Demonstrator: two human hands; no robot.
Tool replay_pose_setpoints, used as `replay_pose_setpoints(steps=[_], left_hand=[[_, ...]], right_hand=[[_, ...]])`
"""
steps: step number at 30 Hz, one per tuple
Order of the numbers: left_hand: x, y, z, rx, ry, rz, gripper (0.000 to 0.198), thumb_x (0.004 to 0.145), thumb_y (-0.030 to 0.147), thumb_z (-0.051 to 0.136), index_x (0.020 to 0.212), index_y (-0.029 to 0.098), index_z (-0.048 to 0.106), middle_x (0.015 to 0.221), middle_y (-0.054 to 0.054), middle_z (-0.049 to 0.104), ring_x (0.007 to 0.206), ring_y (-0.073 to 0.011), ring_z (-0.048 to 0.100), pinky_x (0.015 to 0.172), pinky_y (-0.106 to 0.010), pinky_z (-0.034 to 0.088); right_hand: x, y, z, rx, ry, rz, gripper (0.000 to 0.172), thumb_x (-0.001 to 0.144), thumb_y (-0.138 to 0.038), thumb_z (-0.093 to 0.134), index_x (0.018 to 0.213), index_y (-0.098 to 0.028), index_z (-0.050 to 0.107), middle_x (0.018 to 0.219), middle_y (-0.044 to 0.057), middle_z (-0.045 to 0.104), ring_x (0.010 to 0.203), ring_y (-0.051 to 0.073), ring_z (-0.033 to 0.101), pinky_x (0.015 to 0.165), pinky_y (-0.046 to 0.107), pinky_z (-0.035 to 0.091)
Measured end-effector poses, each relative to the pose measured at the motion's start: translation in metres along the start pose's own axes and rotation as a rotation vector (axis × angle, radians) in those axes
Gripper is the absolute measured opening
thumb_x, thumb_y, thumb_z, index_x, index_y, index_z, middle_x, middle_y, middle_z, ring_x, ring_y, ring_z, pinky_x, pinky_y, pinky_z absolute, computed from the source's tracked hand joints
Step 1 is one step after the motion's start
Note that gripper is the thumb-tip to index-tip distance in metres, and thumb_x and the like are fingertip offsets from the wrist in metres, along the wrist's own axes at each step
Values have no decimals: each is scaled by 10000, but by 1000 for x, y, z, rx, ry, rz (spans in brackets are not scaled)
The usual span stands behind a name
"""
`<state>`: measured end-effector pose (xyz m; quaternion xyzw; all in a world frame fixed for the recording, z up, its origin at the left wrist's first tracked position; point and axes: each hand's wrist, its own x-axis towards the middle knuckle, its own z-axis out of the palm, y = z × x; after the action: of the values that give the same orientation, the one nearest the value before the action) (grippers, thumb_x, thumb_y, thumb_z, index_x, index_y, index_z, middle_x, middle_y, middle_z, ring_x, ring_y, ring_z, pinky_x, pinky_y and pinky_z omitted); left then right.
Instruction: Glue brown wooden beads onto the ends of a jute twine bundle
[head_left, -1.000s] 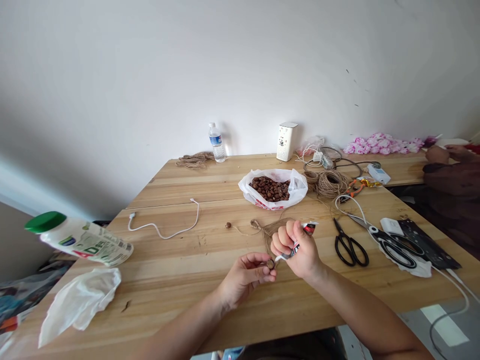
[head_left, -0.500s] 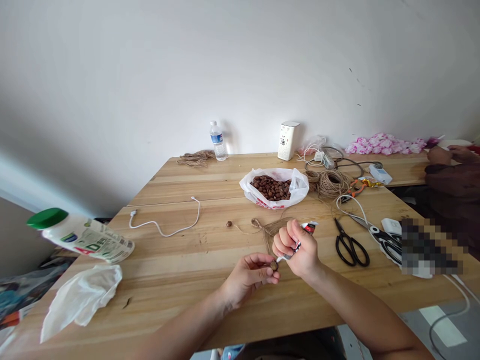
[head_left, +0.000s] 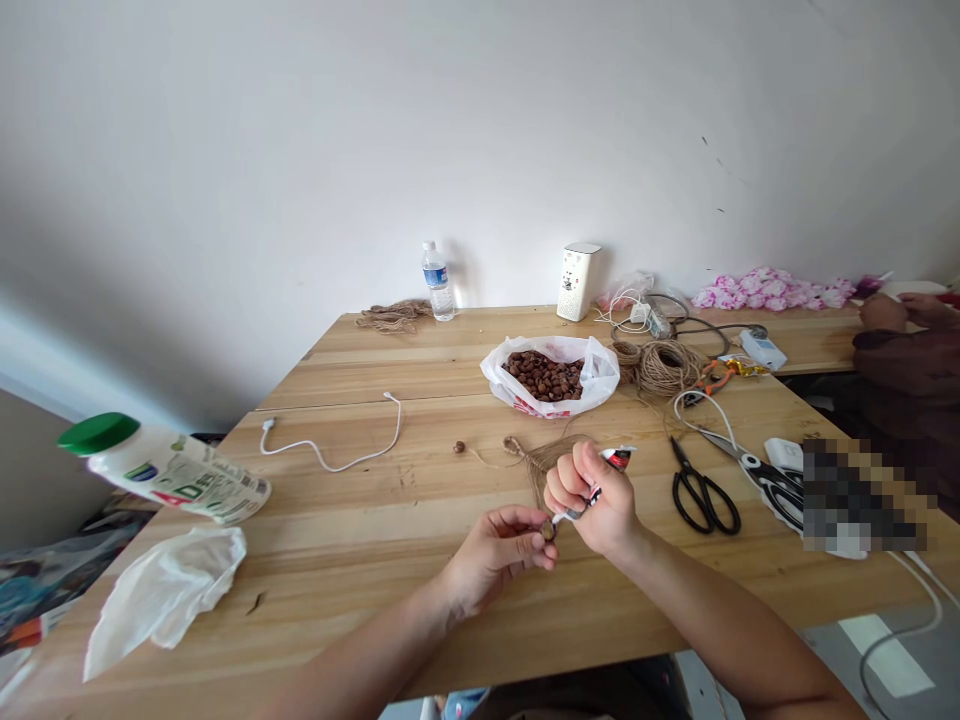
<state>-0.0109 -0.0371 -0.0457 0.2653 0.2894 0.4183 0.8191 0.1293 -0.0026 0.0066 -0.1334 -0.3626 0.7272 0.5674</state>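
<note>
Between its thumb and fingers my left hand [head_left: 501,555] pinches a small brown nut shell [head_left: 548,532]. My right hand [head_left: 596,497] is wrapped round a glue tube [head_left: 616,460] with red and black print, most of it hidden by the fingers. The tube's white nozzle points down at the shell and appears to touch it. Just behind the hands lies a bundle of jute cord [head_left: 546,458], its thin strand leading to a single brown nut [head_left: 459,447]. Farther back, a white plastic bag [head_left: 491,375] holds many brown nuts [head_left: 544,376].
Black scissors [head_left: 703,495] and white-handled shears [head_left: 765,475] lie to the right. Twine balls [head_left: 667,366] sit beside the bag. At left are a white cable [head_left: 330,462], a large green-capped bottle [head_left: 176,475] and a white cloth [head_left: 169,590]. Another person's sleeve [head_left: 904,370] shows at far right.
Both hands keep the shell and the glue tube in nearly the same place. The whole view has shifted very slightly.
</note>
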Motion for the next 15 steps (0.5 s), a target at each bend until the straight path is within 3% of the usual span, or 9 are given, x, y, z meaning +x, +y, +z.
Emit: replay_pose_setpoints(steps=[15], left_hand=[[0,2,-1,-1,-27,44,270,622,147,753,881,112,688,703,-58,660,641,-144,619,625,-261,470]], right_hand=[[-5,2,0,-63,-88,-16,414,853,-344,506,534,-183,296,459,-71,260,389,75,247,421,240,266]])
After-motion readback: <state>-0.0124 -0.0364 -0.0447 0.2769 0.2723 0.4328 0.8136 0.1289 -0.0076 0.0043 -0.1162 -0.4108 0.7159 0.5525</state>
